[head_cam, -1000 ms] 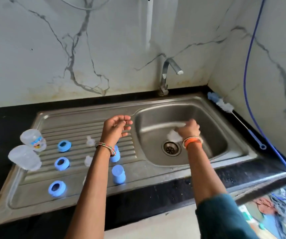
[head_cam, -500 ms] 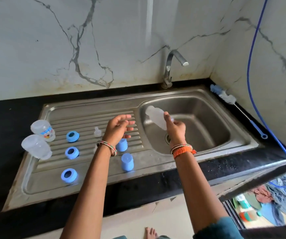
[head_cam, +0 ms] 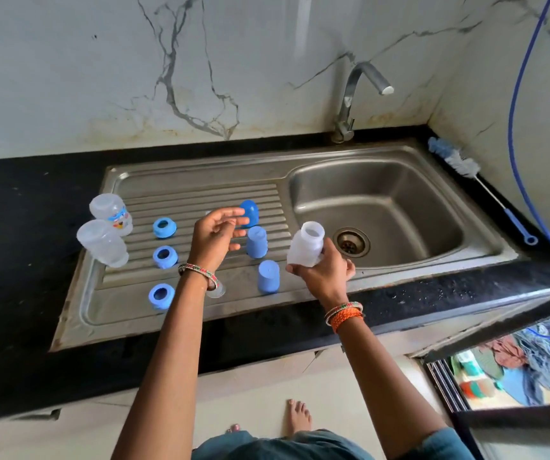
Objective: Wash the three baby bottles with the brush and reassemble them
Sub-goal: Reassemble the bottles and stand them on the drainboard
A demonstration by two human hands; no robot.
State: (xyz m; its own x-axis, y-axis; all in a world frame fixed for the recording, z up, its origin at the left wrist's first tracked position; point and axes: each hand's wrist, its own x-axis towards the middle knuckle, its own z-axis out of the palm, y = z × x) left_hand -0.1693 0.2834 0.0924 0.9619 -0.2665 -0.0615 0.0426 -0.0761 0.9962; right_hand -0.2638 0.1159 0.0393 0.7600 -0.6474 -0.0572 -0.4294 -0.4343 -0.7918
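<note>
The right hand (head_cam: 325, 277) is holding a clear bottle (head_cam: 307, 244) mouth-up over the drainboard's edge by the basin, fingers clamped round its base. The left hand (head_cam: 215, 239) is hovering over the drainboard (head_cam: 200, 194), fingers apart and loosely curled, beside a blue cap (head_cam: 249, 213). The brush (head_cam: 459, 162) is lying on the tabletop's right edge.

Held bottle: clear, open plastic baby bottle (head_cam: 307, 249), mouth up and tilted, above the drainboard's edge.
Other bottles: two clear plastic bottles (head_cam: 102, 242) at the drainboard's left edge.
Rings: three blue screw rings (head_cam: 164, 257) in a column.
Caps: blue domed caps (head_cam: 256, 247) near the basin.
Brush: blue-and-white bottle brush (head_cam: 466, 164), right of the basin.
</note>
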